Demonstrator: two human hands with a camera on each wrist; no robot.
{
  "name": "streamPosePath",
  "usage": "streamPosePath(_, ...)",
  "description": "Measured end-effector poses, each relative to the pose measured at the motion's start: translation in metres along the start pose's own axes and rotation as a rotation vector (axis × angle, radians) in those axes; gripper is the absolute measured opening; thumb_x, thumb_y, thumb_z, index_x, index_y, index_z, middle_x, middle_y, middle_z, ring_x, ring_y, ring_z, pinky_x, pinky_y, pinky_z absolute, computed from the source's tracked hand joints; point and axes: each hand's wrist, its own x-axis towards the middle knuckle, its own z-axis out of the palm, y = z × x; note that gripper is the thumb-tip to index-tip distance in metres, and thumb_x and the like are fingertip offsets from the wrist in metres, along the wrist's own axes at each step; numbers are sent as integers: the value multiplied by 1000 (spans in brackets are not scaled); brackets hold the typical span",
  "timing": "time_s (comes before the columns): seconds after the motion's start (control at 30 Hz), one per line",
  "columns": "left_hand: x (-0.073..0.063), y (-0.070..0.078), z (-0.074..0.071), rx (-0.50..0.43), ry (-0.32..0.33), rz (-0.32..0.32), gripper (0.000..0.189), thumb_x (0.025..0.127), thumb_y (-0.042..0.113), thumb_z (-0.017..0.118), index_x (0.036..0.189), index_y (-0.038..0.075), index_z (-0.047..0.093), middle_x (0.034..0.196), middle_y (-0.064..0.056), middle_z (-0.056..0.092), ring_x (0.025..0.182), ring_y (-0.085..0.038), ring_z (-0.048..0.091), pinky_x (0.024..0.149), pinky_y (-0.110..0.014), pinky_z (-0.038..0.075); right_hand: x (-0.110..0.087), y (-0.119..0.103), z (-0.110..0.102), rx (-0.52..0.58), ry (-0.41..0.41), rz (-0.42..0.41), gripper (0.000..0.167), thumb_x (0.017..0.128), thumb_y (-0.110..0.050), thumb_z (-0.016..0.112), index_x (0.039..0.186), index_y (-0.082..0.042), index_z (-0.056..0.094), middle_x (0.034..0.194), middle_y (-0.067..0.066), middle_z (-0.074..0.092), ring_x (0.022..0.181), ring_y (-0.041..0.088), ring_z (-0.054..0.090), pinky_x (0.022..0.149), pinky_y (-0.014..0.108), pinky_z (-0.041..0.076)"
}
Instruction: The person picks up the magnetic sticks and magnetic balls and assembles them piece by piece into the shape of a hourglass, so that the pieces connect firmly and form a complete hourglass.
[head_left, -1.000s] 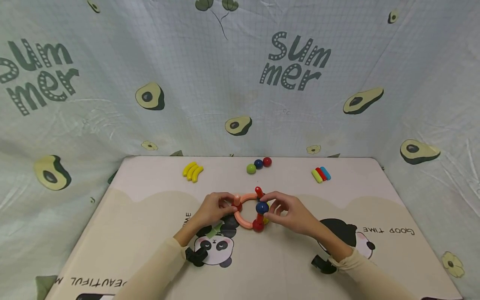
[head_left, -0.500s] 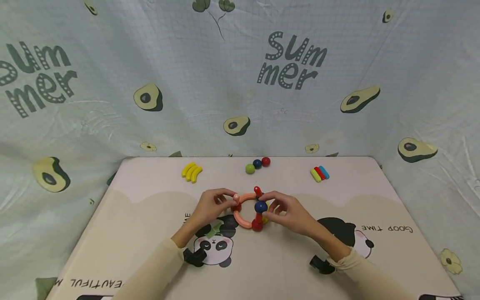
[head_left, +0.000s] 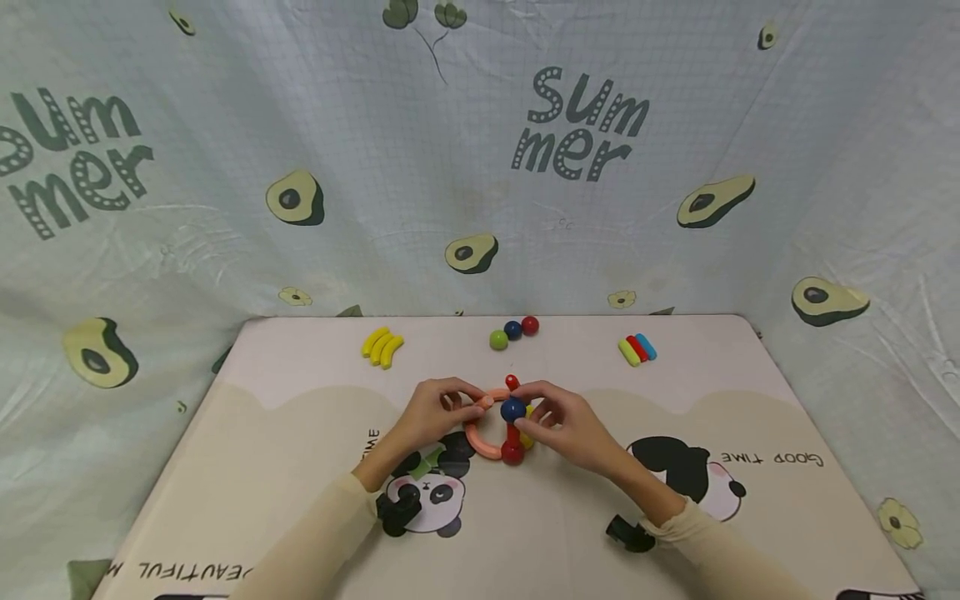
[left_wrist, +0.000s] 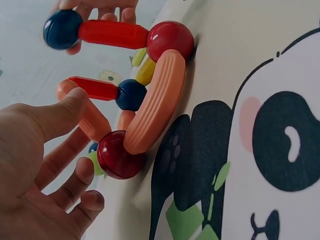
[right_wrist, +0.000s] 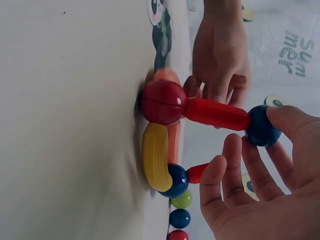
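Note:
A ring of curved orange sticks, a yellow curved stick and balls lies on the table. At its left, my left hand pinches an upright orange stick near its top; its foot meets a red ball. This stick leans rightward. My right hand pinches a blue ball between thumb and fingers. That ball caps a red stick rising from the nearer red ball. Farther back, another red stick stands on a second blue ball.
Along the table's far edge lie yellow curved sticks at left. A green ball, a blue ball and a red ball sit centrally. Short coloured sticks lie at right. A printed curtain hangs behind.
My left hand has shifted from the left red ball up to the orange stick's top, which now tips rightward. My right hand keeps the blue ball, moved slightly left in view.

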Motion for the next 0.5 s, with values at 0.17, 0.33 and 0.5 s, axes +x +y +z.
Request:
streamPosePath(0.17, 0, 0, 2, 1, -6, -1, 24, 90, 20, 81, 113, 12, 79, 96, 2, 71, 79, -16, 57, 69, -25, 49, 5, 0, 7, -26, 46, 12, 35, 95, -21, 77, 127, -18, 64, 117, -2, 68, 87, 18, 65, 77, 28, 58)
streamPosePath(0.33, 1, 1, 3, 0, -5, 11, 22, 90, 19, 81, 111, 12, 79, 93, 2, 70, 78, -17, 56, 65, -24, 46, 7, 1, 11, -34, 66, 33, 34, 95, -22, 76, 127, -17, 64, 115, -3, 67, 86, 18, 64, 74, 28, 58)
streamPosePath(0.5, 2, 2, 3, -7, -5, -4, 22, 90, 18, 82, 111, 12, 79, 91, 2, 70, 77, -17, 55, 61, -22, 43, 9, 0, 14, -38, 70, 63, 34, 96, -22, 75, 128, -17, 64, 116, -1, 68, 86, 18, 64, 73, 28, 58)
